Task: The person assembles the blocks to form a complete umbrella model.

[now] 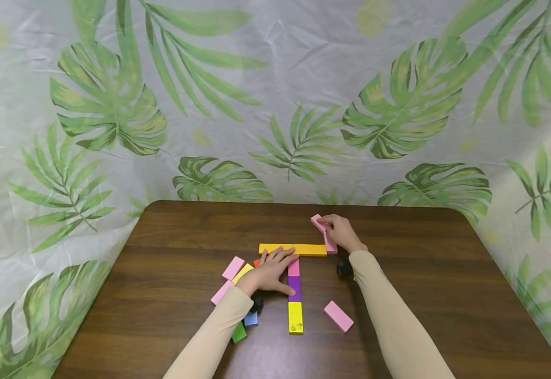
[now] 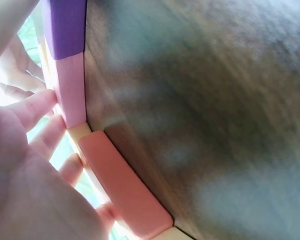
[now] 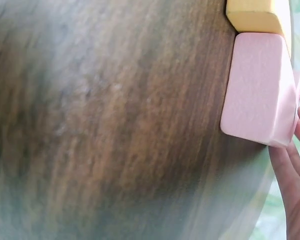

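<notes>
My right hand (image 1: 343,232) pinches a pink block (image 1: 316,219) at the far side of the table. Close to that block's near end lies another pink block (image 1: 331,245), which meets the right end of a yellow-orange row (image 1: 310,250). My left hand (image 1: 269,273) spreads its fingers over the blocks, fingertips by the row and thumb on a purple block (image 1: 295,291). A pink block (image 1: 294,267) joins purple to the row, and a yellow block (image 1: 296,317) continues the column nearer. Partly hidden by the left hand, a red block (image 2: 127,182) shows in the left wrist view.
Left of the column lie loose pink (image 1: 233,268), yellow (image 1: 242,273), blue (image 1: 251,319) and green (image 1: 239,332) blocks, partly under the left arm. A single pink block (image 1: 338,316) lies between column and right forearm. Behind the wooden table (image 1: 412,247) hangs a leaf-patterned cloth (image 1: 299,79).
</notes>
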`<action>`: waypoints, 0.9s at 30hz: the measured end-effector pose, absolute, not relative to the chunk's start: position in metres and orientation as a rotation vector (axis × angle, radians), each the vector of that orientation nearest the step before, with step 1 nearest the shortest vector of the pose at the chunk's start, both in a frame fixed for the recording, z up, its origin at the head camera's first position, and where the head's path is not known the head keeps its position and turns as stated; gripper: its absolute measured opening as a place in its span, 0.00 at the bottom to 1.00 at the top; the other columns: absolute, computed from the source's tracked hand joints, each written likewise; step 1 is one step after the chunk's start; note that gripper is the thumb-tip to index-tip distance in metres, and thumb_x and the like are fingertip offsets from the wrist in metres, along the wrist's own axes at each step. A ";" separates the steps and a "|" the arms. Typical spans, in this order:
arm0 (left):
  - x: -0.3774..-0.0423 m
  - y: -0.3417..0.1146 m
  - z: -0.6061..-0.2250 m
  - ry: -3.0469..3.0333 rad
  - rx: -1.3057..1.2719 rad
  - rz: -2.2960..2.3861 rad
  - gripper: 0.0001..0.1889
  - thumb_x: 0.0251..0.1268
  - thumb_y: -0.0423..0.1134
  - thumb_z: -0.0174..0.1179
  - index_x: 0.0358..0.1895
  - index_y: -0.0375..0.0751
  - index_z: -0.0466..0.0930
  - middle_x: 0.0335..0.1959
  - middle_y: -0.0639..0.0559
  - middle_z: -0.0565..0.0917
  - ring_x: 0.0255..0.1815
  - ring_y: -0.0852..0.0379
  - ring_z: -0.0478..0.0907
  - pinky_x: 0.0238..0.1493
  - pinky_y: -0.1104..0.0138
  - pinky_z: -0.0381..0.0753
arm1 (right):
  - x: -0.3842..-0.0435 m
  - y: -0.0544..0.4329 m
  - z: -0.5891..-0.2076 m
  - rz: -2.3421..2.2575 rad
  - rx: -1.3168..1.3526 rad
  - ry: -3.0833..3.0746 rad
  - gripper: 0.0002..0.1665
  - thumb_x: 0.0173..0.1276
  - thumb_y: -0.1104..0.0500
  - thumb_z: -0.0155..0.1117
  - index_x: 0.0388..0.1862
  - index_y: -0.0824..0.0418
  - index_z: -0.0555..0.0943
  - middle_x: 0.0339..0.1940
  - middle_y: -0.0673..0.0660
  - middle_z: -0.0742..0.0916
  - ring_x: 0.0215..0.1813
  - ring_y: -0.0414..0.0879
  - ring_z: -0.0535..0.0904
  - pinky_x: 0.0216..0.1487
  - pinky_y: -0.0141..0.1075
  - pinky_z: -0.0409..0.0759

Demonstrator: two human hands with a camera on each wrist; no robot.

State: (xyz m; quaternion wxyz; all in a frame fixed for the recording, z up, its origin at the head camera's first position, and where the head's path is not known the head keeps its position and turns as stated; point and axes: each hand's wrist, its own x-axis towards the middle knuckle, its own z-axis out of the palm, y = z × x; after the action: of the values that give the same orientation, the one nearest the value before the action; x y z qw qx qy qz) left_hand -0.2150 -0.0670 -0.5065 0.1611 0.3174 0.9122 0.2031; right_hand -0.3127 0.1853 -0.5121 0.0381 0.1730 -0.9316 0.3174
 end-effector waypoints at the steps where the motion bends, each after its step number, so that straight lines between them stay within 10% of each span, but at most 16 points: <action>1: -0.215 -0.067 -0.507 2.604 0.907 0.582 0.49 0.51 0.56 0.69 0.75 0.46 0.55 0.76 0.50 0.50 0.76 0.45 0.40 0.69 0.42 0.32 | -0.313 0.186 -0.512 0.973 0.533 -2.856 0.18 0.65 0.72 0.55 0.53 0.68 0.82 0.53 0.67 0.81 0.57 0.61 0.75 0.54 0.50 0.73; 27: -0.215 -0.067 -0.507 2.593 0.906 0.582 0.48 0.53 0.56 0.69 0.75 0.45 0.55 0.77 0.50 0.50 0.76 0.45 0.40 0.68 0.42 0.31 | -0.293 0.210 -0.510 1.143 0.597 -2.802 0.21 0.64 0.74 0.56 0.56 0.72 0.78 0.55 0.69 0.80 0.53 0.61 0.77 0.51 0.51 0.77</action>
State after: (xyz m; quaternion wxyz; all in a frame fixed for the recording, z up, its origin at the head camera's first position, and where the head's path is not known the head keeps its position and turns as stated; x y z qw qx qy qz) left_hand -0.2154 -0.0671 -0.5068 0.1661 0.3182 0.9107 0.2043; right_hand -0.2929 0.2096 -0.5095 0.0285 0.1936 -0.9080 0.3705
